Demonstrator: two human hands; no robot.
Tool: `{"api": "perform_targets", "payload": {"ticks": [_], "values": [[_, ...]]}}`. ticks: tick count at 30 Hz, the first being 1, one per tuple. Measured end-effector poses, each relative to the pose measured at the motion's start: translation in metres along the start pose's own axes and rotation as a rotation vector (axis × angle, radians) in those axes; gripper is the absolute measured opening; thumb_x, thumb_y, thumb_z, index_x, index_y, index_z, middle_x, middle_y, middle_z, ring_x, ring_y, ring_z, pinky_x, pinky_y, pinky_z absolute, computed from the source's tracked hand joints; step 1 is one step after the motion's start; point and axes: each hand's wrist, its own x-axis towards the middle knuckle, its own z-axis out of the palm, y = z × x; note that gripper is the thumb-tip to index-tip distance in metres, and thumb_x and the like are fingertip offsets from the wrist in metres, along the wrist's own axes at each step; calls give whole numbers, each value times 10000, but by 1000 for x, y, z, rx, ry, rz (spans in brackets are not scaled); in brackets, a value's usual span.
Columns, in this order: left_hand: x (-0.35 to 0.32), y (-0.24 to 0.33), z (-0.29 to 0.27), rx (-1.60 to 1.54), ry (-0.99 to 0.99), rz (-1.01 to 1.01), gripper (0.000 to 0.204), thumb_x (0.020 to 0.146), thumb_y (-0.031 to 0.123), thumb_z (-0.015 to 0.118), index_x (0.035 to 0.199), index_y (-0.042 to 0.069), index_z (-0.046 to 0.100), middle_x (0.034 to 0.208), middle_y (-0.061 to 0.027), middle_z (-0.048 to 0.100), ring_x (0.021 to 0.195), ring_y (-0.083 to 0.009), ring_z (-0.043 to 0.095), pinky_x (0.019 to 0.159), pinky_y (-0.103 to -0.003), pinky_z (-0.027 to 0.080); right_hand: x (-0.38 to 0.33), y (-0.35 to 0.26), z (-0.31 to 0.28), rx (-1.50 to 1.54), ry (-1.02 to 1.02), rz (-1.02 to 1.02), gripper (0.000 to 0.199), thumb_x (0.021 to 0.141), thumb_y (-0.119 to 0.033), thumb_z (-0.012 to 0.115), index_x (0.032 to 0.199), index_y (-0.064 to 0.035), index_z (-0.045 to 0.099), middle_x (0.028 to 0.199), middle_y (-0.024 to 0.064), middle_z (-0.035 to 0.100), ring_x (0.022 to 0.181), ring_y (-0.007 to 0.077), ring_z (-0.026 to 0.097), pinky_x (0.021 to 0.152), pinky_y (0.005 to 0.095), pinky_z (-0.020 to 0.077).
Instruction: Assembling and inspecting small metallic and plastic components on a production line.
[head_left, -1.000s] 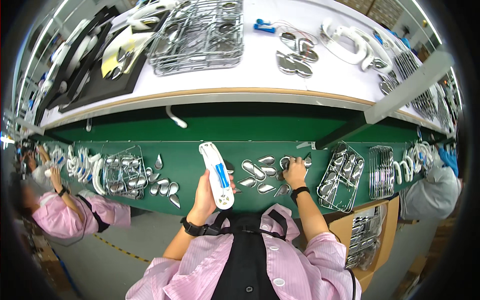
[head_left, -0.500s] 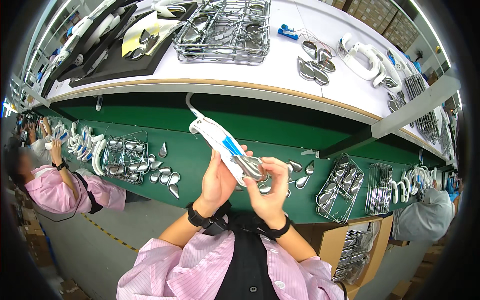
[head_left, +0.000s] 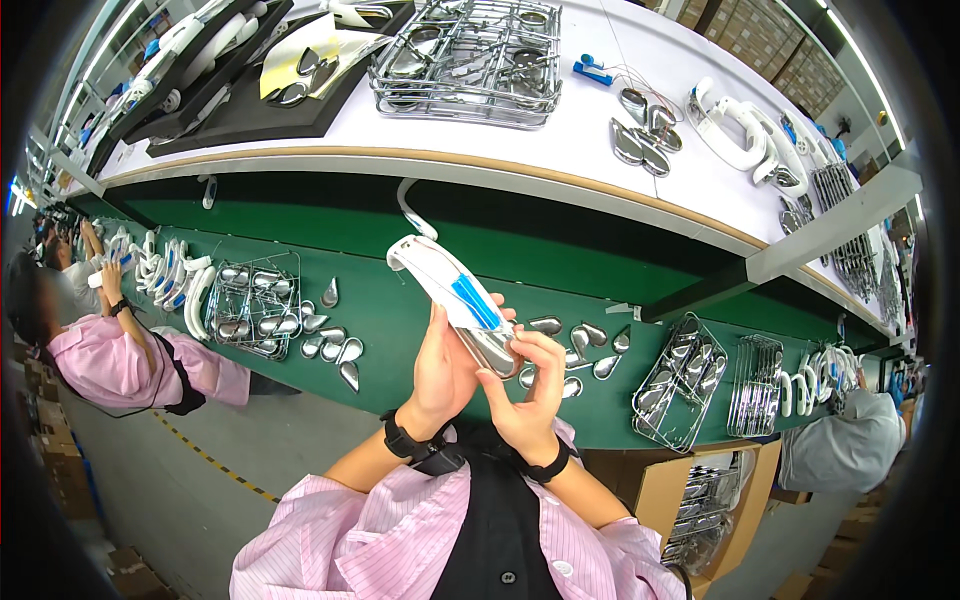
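Note:
My left hand (head_left: 442,375) is closed around the side of a curved white plastic housing (head_left: 428,268), held tilted above the green bench. A blue strip (head_left: 474,302) lies along the housing's middle. At the housing's near end sits a shiny chrome teardrop-shaped cover (head_left: 490,352), lying in line with it. My right hand (head_left: 532,390) grips that cover, with fingertips on its right edge and the thumb at its lower end. Whether the cover is seated in the housing, I cannot tell. Loose chrome teardrop covers (head_left: 592,335) lie on the bench behind my right hand.
A wire rack of chrome covers (head_left: 252,310) stands to the left, another wire rack (head_left: 680,380) to the right. Overhead runs a white shelf (head_left: 560,170) carrying a wire basket (head_left: 465,70). An open carton (head_left: 655,490) is at lower right. A co-worker (head_left: 130,355) sits at left.
The chrome cover, tilted across the housing's near end before, now lies flatter and in line with it. My right hand has shifted with it. The whole view has moved slightly.

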Motion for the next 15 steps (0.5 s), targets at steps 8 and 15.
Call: {"api": "perform_targets", "payload": {"ticks": [8, 15], "values": [[-3, 3, -3, 57, -27, 55, 472, 1015, 356, 316, 1354, 28, 321, 1281, -163, 485, 1141, -295, 541, 972, -461, 469, 4, -8, -2, -37, -88, 22, 414, 696, -52, 797, 1042, -15, 573, 1159, 138, 515, 1066, 273, 549, 902, 367, 447], [-2, 4, -16, 324, -42, 133, 621, 877, -5, 568, 1396, 83, 237, 1261, -132, 460, 1146, -262, 532, 979, -474, 471, 15, -11, -7, -43, -190, 1, 428, 682, -25, 797, 1043, -13, 566, 1145, 141, 527, 1076, 257, 545, 843, 343, 478]]}}
